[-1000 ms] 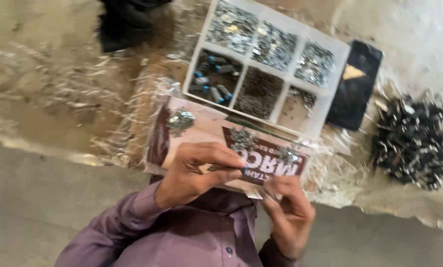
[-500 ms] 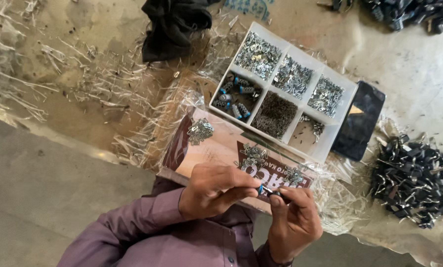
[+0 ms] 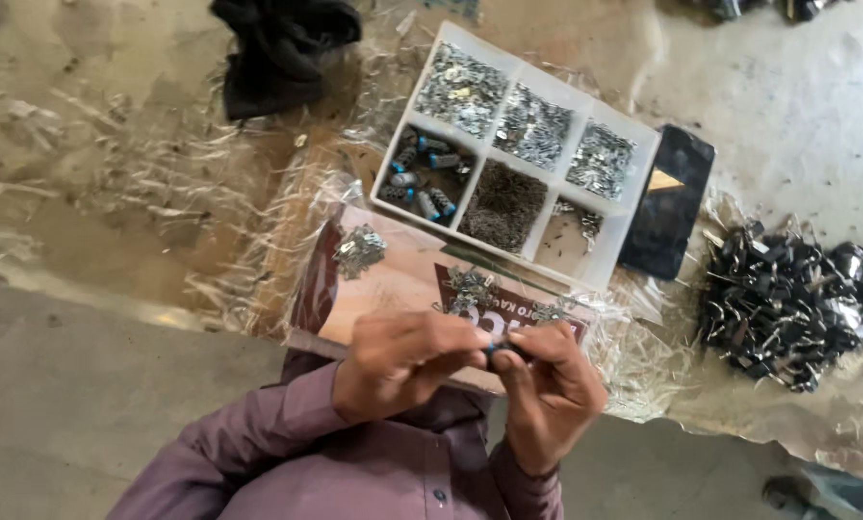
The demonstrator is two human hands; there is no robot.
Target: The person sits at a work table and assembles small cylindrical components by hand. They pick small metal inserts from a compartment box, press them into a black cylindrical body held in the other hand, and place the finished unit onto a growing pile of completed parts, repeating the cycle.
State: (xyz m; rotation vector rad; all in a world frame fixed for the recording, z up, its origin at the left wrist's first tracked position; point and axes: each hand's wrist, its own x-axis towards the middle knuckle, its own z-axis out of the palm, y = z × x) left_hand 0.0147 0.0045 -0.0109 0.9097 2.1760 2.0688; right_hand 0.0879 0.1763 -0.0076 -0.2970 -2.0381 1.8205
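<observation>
A small dark part with a blue end (image 3: 497,348) sits pinched between the fingertips of the left hand (image 3: 402,361) and right hand (image 3: 547,390), both closed on it above a brown printed cardboard sheet (image 3: 393,284), just below the white compartmented plastic tray (image 3: 609,265) of metal pieces.

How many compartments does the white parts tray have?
6. The white parts tray has two rows of three: the far row holds silvery metal bits, the near row blue-tipped pieces, dark fine parts and a nearly bare compartment.
</observation>
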